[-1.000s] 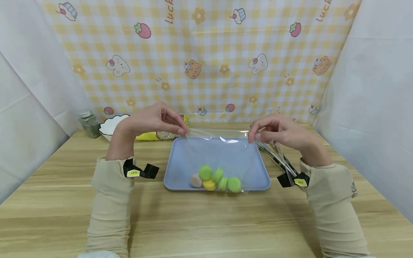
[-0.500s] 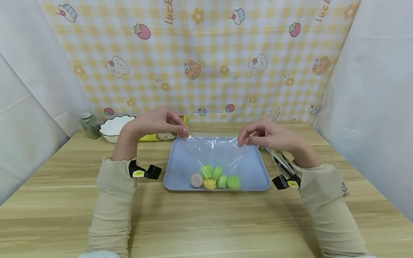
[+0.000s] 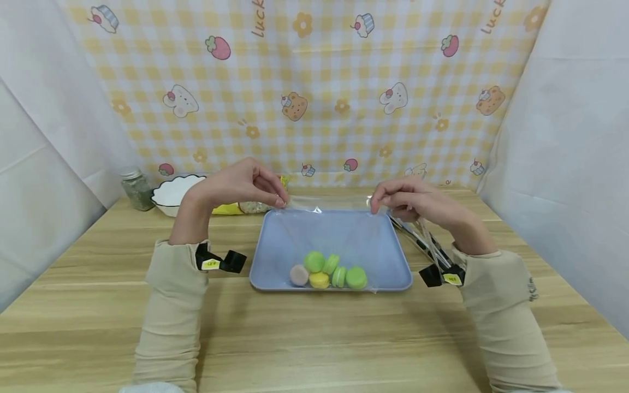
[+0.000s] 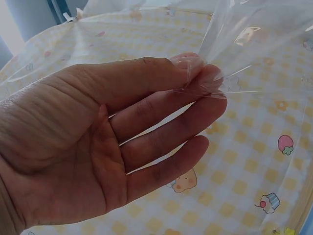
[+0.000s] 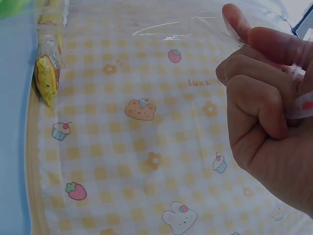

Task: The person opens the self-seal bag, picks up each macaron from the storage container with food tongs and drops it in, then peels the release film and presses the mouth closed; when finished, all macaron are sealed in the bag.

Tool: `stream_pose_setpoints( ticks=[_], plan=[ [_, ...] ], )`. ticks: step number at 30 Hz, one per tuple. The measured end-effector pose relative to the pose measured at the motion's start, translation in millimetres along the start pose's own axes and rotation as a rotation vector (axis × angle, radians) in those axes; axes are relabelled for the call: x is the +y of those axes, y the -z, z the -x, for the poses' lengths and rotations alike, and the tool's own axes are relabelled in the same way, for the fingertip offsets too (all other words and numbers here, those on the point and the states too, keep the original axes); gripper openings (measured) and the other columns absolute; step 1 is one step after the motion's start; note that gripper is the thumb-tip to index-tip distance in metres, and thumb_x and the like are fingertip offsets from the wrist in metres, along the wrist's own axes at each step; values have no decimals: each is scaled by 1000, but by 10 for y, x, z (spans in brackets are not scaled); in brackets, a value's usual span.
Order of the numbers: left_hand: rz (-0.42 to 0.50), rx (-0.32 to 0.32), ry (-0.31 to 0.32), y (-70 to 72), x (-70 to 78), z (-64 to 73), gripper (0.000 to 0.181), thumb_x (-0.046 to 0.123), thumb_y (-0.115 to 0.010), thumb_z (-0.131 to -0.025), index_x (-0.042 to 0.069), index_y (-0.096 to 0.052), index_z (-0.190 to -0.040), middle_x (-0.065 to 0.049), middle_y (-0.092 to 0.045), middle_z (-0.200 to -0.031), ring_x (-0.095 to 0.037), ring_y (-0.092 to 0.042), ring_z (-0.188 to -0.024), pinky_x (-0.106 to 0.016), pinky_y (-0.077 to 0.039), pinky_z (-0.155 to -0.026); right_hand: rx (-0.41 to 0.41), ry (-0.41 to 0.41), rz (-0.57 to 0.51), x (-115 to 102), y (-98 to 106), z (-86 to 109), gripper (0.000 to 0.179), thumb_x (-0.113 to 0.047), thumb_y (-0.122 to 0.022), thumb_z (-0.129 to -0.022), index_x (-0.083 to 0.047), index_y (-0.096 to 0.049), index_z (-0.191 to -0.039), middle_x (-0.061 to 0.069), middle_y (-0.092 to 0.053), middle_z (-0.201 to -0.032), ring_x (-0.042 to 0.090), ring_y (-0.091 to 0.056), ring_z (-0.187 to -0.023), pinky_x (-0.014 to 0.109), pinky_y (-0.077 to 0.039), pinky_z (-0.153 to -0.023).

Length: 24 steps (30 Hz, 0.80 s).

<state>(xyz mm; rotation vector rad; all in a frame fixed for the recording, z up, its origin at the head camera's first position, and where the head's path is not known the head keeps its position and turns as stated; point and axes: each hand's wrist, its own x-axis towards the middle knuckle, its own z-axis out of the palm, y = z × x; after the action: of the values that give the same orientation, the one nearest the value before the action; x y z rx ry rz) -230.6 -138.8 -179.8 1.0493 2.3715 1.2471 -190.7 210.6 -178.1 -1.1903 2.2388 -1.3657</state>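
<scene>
My left hand (image 3: 243, 184) pinches one upper corner of a clear plastic bag (image 3: 326, 229) between thumb and fingertips. The other corner is pinched by my right hand (image 3: 417, 202), so the bag's top edge stretches between them. Through the film show several macarons at the bottom: green ones (image 3: 356, 278), a yellow one (image 3: 319, 280) and a greyish-pink one (image 3: 298, 275). A blue tray (image 3: 267, 259) is beneath the bag. In the right wrist view, my curled lower fingers also hold a clear strip with a red mark (image 5: 305, 105).
Behind my left hand are a jar of dried green herb (image 3: 137, 190), a white scalloped bowl (image 3: 172, 194) and a yellow packet (image 3: 228, 209). Metal utensils (image 3: 417, 240) lie right of the tray. A checked cloth (image 3: 339, 71) hangs at the back.
My right hand first moved left, slackening and wrinkling the bag's top, then back right, so the edge is taut again. My left hand shifted slightly right. The macarons barely moved.
</scene>
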Motion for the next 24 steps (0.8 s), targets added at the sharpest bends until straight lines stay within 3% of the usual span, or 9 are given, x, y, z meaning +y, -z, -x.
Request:
stream_pose_setpoints(
  ticks=[4, 7, 10, 11, 14, 16, 20, 22, 24],
  plan=[
    [-6, -5, -5, -1, 12, -16, 17, 11, -71, -82, -1, -70, -94, -11, -70, -86, -22, -66, -80, -31, -50, -71, 18, 35, 42, -8, 45, 64, 24, 1, -41, -96, 1, -65, -94, 5, -32, -54, 18, -21, -39, 30, -23, -36],
    [-13, -6, 3, -5, 19, -24, 16, 11, -71, -82, 0, -71, -94, -11, -70, -86, -22, -66, -80, -30, -50, -71, 25, 83, 67, -30, 72, 98, 28, 6, -43, -94, -3, -69, -96, 4, -32, -52, 17, -24, -40, 21, -46, -62],
    [-20, -8, 12, -11, 20, -29, 18, 11, -71, -82, -2, -70, -94, -13, -69, -87, -21, -66, -80, -30, -50, -71, 21, 132, 30, -61, 93, 131, 29, 9, -41, -93, 1, -68, -104, 4, -33, -55, 16, -24, -41, 20, -45, -63],
    [-22, -9, 10, -15, 24, -27, 18, 11, -71, -82, -2, -70, -95, -14, -69, -87, -21, -66, -80, -30, -49, -71, 40, 123, 28, -80, 93, 140, 28, 7, -42, -94, 2, -66, -106, 4, -34, -56, 16, -25, -42, 22, -45, -61],
    [-24, -11, 9, -20, 26, -28, 17, 11, -71, -82, -2, -70, -94, -15, -69, -88, -22, -66, -80, -29, -50, -71, 122, 30, 110, -123, 77, 138, 25, -6, -46, -97, -2, -64, -114, 4, -40, -61, 18, -28, -44, 30, -27, -39],
    [-22, -10, 7, -21, 27, -29, 15, 10, -71, -82, -1, -70, -93, -14, -69, -87, -22, -66, -80, -29, -50, -71, 182, -71, 238, -130, 46, 98, 26, -19, -49, -98, -8, -65, -115, 1, -53, -67, 16, -39, -50, 30, -34, -44],
    [-14, -4, 12, -23, 32, -21, 14, 10, -70, -83, 1, -70, -93, -12, -69, -88, -22, -66, -81, -30, -50, -72, 172, -170, 398, -55, -8, -24, 30, -30, -50, -97, -11, -67, -112, 3, -63, -102, 17, -52, -73, 33, -44, -64],
    [-13, -4, 15, -25, 37, -19, 15, 10, -70, -83, 0, -70, -94, -12, -69, -89, -21, -66, -82, -30, -49, -72, 150, -173, 402, -15, -30, -65, 27, -29, -52, -96, -11, -69, -104, 3, -64, -100, 16, -52, -76, 32, -44, -69],
    [-19, -2, 14, -28, 46, -19, 15, 9, -70, -83, 0, -70, -95, -13, -69, -89, -20, -66, -82, -29, -49, -72, 140, -159, 394, 12, -41, -83, 22, -27, -55, -95, -11, -70, -93, 3, -62, -87, 15, -45, -63, 29, -41, -62]
  ],
)
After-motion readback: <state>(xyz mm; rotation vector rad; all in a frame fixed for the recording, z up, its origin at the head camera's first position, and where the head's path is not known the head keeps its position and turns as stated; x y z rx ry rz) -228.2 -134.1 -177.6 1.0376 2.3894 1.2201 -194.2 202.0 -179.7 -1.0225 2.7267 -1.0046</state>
